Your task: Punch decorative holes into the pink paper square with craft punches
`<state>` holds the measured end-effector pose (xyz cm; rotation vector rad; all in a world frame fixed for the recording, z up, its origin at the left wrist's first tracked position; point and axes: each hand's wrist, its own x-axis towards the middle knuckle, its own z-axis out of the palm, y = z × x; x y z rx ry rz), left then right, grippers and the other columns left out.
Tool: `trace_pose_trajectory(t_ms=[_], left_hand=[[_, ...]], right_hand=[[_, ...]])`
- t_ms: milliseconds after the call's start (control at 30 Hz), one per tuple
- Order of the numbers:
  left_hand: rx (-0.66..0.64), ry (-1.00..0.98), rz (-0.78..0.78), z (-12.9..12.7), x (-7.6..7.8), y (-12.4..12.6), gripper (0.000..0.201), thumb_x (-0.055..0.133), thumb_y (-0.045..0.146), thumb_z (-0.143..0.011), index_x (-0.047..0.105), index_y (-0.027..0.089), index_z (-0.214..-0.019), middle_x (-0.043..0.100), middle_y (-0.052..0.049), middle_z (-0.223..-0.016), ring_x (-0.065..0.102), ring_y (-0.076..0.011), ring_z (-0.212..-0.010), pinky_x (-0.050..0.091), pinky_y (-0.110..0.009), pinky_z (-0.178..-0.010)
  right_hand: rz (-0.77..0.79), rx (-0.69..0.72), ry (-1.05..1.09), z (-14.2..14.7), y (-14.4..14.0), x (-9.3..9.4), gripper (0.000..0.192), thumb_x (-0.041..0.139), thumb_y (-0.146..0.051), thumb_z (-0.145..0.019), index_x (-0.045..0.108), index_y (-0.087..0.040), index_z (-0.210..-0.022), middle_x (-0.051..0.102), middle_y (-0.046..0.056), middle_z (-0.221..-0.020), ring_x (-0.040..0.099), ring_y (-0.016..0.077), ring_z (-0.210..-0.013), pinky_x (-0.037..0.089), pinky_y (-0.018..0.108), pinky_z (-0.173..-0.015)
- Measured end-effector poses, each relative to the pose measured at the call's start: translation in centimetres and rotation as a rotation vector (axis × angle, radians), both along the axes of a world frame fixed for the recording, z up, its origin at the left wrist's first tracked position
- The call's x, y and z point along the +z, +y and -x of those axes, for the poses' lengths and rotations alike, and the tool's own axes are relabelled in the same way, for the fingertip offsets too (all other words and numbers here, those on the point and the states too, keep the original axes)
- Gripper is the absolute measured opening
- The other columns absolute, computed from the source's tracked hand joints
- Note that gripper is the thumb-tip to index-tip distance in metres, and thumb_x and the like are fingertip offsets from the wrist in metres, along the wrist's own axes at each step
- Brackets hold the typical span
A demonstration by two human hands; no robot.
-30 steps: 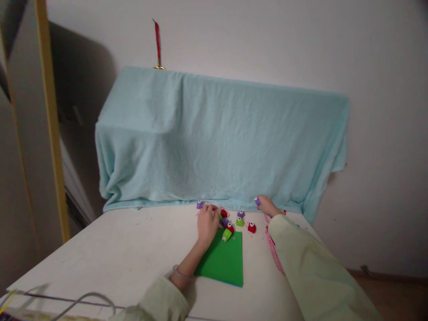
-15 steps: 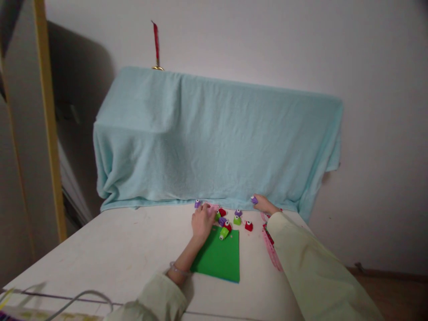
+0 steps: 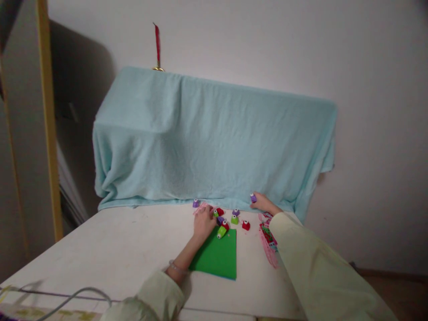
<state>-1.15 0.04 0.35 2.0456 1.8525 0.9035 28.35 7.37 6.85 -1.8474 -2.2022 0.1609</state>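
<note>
Currently left hand (image 3: 202, 222) lies palm down at the far edge of the green sheet (image 3: 216, 256), fingers loosely curled among the small punches (image 3: 221, 231); whether it grips anything, can't tell. Right hand (image 3: 264, 203) is stretched far, at the blue cloth (image 3: 214, 142), pinching a purple punch (image 3: 253, 198). Pink strip (image 3: 267, 238) is partly under the right sleeve.

Left hand (image 3: 203, 221) hemmed ahead: small punches (image 3: 223, 223) clustered just right of fingertips, one purple punch (image 3: 195, 203) just beyond, pink scrap (image 3: 200, 208) touching. Draped blue cloth (image 3: 214, 142) walls off far side behind both hands. Open tabletop (image 3: 127, 240) wide to left of left hand. Green sheet (image 3: 216, 256) flat under wrist side, no block. Right hand (image 3: 262, 203) against cloth hem; pink strip (image 3: 267, 240) beneath forearm; gap between hands holds red punch (image 3: 246, 225).
</note>
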Motion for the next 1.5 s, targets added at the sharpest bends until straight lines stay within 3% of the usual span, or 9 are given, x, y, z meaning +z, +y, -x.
trace_pose_trajectory(t_ms=[133,233,500,633,800,1033,1133,1267,1500], left_hand=[[-0.009,0.006,-0.057,0.2,-1.2,0.6,0.032,0.055,0.016,-0.075,0.060,0.018,-0.107,0.064,-0.011,-0.106,0.058,-0.0234,-0.101,0.040,-0.030,-0.085],[-0.024,-0.010,-0.088,0.4,-1.8,0.8,0.026,0.050,0.019,-0.083,0.060,0.018,-0.107,0.065,-0.010,-0.104,0.059,-0.0224,-0.099,0.040,-0.030,-0.084],[0.007,-0.107,-0.063,0.7,-1.4,0.1,0.028,0.041,0.032,-0.094,0.061,0.024,-0.111,0.070,-0.009,-0.097,0.063,-0.0218,-0.094,0.042,-0.028,-0.075],[0.037,-0.158,-0.112,0.6,-0.9,0.0,0.030,0.042,0.037,-0.094,0.062,0.025,-0.112,0.070,-0.008,-0.101,0.063,-0.0215,-0.092,0.042,-0.028,-0.076],[0.062,-0.250,-0.189,0.6,-0.9,0.4,0.034,0.040,0.025,-0.093,0.058,0.025,-0.122,0.071,-0.008,-0.097,0.065,-0.0207,-0.081,0.042,-0.028,-0.072],[-0.177,-0.660,-0.337,0.0,0.3,-0.1,0.032,0.048,0.028,-0.089,0.061,0.024,-0.118,0.067,-0.006,-0.114,0.063,-0.0205,-0.100,0.044,-0.031,-0.089],[-0.286,-0.983,-0.201,-0.3,0.9,0.0,0.040,0.058,0.038,-0.083,0.060,0.020,-0.118,0.069,-0.009,-0.109,0.064,-0.0214,-0.097,0.048,-0.033,-0.086],[-0.389,-1.299,0.077,-0.3,1.0,0.4,0.065,0.070,0.044,-0.072,0.053,0.014,-0.127,0.070,-0.010,-0.095,0.065,-0.0190,-0.081,0.051,-0.033,-0.078],[-0.420,-1.273,0.176,-0.7,1.5,-0.3,0.072,0.073,0.048,-0.068,0.053,0.014,-0.128,0.069,-0.010,-0.094,0.064,-0.0169,-0.077,0.052,-0.031,-0.075]], right_hand=[[0.119,0.093,-0.045,1.9,-2.3,-0.3,0.057,0.076,-0.052,-0.060,0.055,-0.017,-0.100,0.064,0.006,-0.092,0.058,0.0206,-0.079,0.038,0.024,-0.061],[0.226,0.170,-0.167,3.5,-4.0,-1.4,0.077,0.080,-0.054,-0.051,0.054,-0.015,-0.112,0.064,0.011,-0.106,0.061,0.0243,-0.089,0.041,0.025,-0.065],[0.140,0.153,-0.241,4.2,-4.7,-2.5,0.040,0.069,-0.026,-0.070,0.057,-0.014,-0.106,0.065,0.013,-0.105,0.061,0.0246,-0.096,0.040,0.025,-0.071],[0.060,0.090,-0.221,3.7,-4.4,-2.8,0.036,0.062,-0.018,-0.076,0.054,-0.014,-0.111,0.064,0.015,-0.109,0.058,0.0252,-0.104,0.039,0.026,-0.078],[-0.004,0.029,-0.179,3.4,-4.1,-3.7,0.032,0.057,-0.016,-0.079,0.052,-0.011,-0.111,0.063,0.016,-0.107,0.059,0.0244,-0.105,0.039,0.026,-0.079],[-0.084,-0.047,-0.110,4.2,-4.7,-3.5,0.035,0.058,-0.022,-0.081,0.047,-0.012,-0.113,0.060,0.017,-0.111,0.058,0.0238,-0.105,0.039,0.026,-0.079],[-0.177,-0.120,0.015,5.2,-5.6,-2.7,0.028,0.059,-0.029,-0.082,0.049,-0.015,-0.104,0.062,0.013,-0.101,0.060,0.0231,-0.094,0.040,0.027,-0.074],[-0.298,-0.119,0.376,6.7,-7.9,-1.8,0.029,0.063,-0.040,-0.080,0.051,-0.020,-0.096,0.062,0.003,-0.083,0.059,0.0197,-0.077,0.041,0.027,-0.068],[-0.251,0.039,1.159,8.7,-10.0,-4.3,0.039,0.065,-0.057,-0.075,0.056,-0.021,-0.087,0.062,0.000,-0.074,0.055,0.0155,-0.066,0.043,0.026,-0.061]])
